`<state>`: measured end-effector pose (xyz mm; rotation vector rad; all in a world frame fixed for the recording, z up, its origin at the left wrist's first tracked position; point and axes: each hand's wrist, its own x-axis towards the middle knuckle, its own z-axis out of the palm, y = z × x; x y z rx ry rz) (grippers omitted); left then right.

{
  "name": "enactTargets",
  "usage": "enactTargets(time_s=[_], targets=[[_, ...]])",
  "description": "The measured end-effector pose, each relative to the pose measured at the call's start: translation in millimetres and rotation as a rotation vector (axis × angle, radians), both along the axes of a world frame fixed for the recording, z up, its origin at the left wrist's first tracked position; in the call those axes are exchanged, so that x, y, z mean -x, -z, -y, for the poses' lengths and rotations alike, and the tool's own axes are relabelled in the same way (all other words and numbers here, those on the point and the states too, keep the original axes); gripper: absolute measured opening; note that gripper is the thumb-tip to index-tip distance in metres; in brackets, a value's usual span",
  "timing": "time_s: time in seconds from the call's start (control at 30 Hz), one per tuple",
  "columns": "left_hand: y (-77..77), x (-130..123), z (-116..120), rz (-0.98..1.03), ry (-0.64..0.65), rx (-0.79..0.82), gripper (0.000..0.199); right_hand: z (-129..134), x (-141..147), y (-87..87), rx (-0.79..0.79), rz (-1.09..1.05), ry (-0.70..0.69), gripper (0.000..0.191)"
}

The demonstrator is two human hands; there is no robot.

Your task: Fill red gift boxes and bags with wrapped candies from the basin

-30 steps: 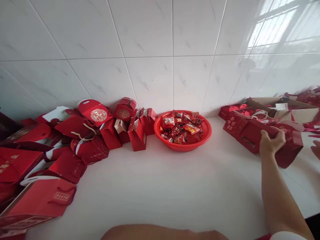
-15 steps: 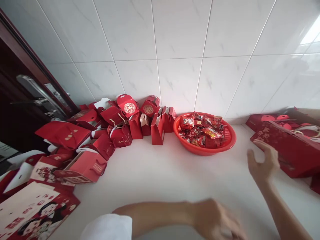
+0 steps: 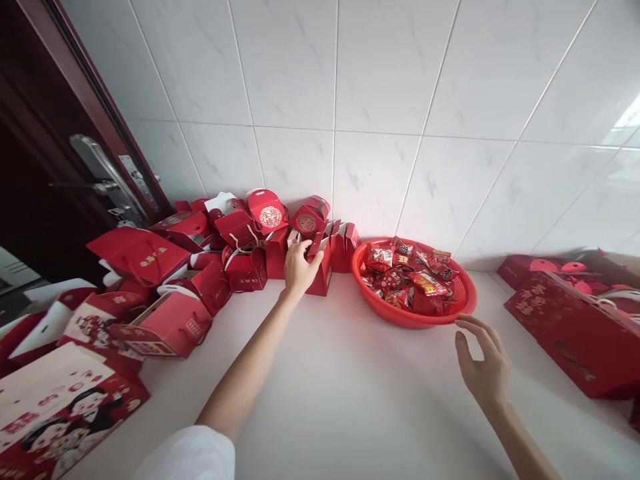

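1. Your left hand [image 3: 300, 270] was at the small red box [image 3: 321, 284], left of the basket [image 3: 415, 321], presumably because its top edge offered purchase; whether the grip pinched, I could not tell.
2. Your right hand [image 3: 485, 370], grip spread, was at the basket's near-right edge.

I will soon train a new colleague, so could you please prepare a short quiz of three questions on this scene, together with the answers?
1. Which hand is at the small red cardboard boxes just left of the round, red, perforated plastic basket in the picture?
2. True or false: the right hand is open and holds nothing.
3. What lies in the basket?
a) metal spoons
b) mostly red, shiny wrapped packets
c) white paper cups

Key:
1. The left hand.
2. True.
3. b
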<state>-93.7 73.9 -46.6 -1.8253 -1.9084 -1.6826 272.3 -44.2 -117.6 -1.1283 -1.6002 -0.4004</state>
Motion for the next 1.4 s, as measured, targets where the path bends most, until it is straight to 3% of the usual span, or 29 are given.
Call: enactTargets(time_s=[0.13,0.33,0.5,0.63,0.77,1.0,1.13,1.2,1.27,1.33,1.4], targets=[[-4.1,-0.1,-1.8,0.095,0.019,0.017,0.017,0.7,2.7,1.0,0.015,-0.009,-0.016,0.015],[-13.1,15.7,2.6,0.260,0.025,-0.072,0.022,2.2,3.8,2.7,0.028,-0.020,-0.012,0.013],[-22.5,19.1,16.8,0.393,0.189,-0.085,0.023,1.4,2.5,4.8,0.026,-0.012,-0.024,0.012],[-30.4,-0.9,35.1,0.408,0.348,-0.056,0.027,1.7,3.3,4.3,0.029,-0.012,-0.034,0.012],[-26.6,-38.3,59.3,0.396,0.524,0.018,0.028,2.4,5.2,2.2,0.042,-0.017,-0.034,0.014],[-9.7,-82.8,83.2,0.398,0.847,0.270,0.031,2.9,7.2,0.9,0.058,-0.023,-0.020,0.016],[8.2,-89.4,76.7,0.565,1.041,0.397,0.053,3.8,7.7,-0.1,0.064,-0.027,-0.029,0.017],[26.8,-90.5,73.0,0.749,1.024,0.451,0.062,4.5,7.7,-1.0,0.068,-0.025,-0.036,0.017],[50.1,-90.6,71.4,0.806,0.865,0.526,0.054,5.1,7.7,-1.8,0.078,-0.022,-0.037,0.017],[72.5,-90.5,71.8,0.679,0.777,0.625,0.045,5.3,8.1,-2.2,0.085,-0.019,-0.037,0.017],[88.4,-91.3,71.9,0.480,0.801,0.718,0.041,5.1,8.7,-2.1,0.083,-0.019,-0.033,0.016]])
